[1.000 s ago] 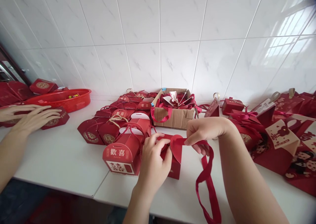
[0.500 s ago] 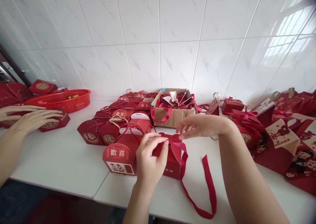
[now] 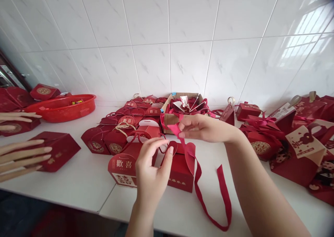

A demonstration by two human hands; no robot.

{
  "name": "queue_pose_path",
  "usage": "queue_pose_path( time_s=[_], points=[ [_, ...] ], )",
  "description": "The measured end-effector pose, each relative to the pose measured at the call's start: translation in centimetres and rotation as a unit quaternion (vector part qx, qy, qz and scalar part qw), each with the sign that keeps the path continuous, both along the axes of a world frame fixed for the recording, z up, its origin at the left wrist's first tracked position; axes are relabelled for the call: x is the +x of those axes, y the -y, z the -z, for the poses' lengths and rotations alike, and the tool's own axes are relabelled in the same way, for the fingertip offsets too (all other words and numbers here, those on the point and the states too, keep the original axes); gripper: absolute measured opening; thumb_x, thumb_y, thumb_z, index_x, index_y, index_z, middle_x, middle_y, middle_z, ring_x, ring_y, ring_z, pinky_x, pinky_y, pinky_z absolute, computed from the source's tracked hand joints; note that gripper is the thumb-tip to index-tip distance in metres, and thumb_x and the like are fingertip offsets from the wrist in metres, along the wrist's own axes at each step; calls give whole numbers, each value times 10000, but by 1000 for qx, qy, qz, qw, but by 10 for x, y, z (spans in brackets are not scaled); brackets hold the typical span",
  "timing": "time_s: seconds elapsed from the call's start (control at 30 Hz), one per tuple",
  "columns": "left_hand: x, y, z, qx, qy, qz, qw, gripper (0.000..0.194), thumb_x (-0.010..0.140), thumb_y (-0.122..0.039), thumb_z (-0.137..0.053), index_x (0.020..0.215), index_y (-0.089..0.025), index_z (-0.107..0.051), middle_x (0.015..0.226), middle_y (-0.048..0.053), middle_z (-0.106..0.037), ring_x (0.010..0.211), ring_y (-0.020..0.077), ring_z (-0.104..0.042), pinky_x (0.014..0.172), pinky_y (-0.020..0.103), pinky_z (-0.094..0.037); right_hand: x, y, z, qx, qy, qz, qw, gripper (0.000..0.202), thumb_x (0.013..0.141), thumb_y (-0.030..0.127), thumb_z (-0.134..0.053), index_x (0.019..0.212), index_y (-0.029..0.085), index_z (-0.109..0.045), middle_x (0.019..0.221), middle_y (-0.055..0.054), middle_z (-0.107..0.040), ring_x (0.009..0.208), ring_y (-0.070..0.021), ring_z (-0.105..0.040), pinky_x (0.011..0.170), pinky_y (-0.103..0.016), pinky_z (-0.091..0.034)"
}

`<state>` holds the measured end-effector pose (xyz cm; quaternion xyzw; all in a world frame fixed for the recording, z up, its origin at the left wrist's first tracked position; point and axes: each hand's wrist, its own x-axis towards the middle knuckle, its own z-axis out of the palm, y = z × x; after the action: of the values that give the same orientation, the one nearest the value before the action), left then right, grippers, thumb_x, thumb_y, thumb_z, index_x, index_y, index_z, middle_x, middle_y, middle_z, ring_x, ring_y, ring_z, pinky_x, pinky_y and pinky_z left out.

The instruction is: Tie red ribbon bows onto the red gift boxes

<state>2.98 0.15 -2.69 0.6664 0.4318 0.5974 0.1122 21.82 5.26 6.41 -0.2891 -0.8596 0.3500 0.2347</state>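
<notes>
A red gift box with gold characters along its lower front stands before me. Dark red ribbon runs from its top, and a long tail curls over the table to the right. My right hand pinches the ribbon's other end and holds it up above the box. At the box's left side is my left hand, its thumb and forefinger apart and nothing between them. Partly behind that hand sits another red box with a white panel.
Several corded red boxes stand behind, beside a cardboard box of ribbons. More gift boxes line the right. At left, a co-worker's hands are near a red box and a red plastic basin.
My right hand has drawn the ribbon end up and left. My left hand has let go at the box top and moved slightly left. The co-worker's box has come nearer.
</notes>
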Motion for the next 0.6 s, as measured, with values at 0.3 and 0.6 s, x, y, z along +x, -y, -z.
queue_pose_path(
  time_s=[0.3, 0.6],
  points=[
    [-10, -5, 4, -103, -66, 55, 991, 113, 830, -270, -614, 928, -215, -632, 934, 35, -672, 856, 174, -644, 765, 288, -535, 19, 34, -22, 85, -339, 214, 912, 97, 860, 285, -540, 805, 221, -588, 834, -27, -584, 830, -173, -577, 818, -346, -452],
    [-5, -3, 3, -113, 15, 19, 993, 168, 871, -312, -541, 978, -200, -606, 964, 60, -680, 859, 172, -669, 674, 234, -547, 37, 41, -29, -20, -338, 228, 913, 195, 801, 377, -488, 679, 234, -539, 612, -11, -467, 595, -157, -487, 643, -329, -438]
  ],
)
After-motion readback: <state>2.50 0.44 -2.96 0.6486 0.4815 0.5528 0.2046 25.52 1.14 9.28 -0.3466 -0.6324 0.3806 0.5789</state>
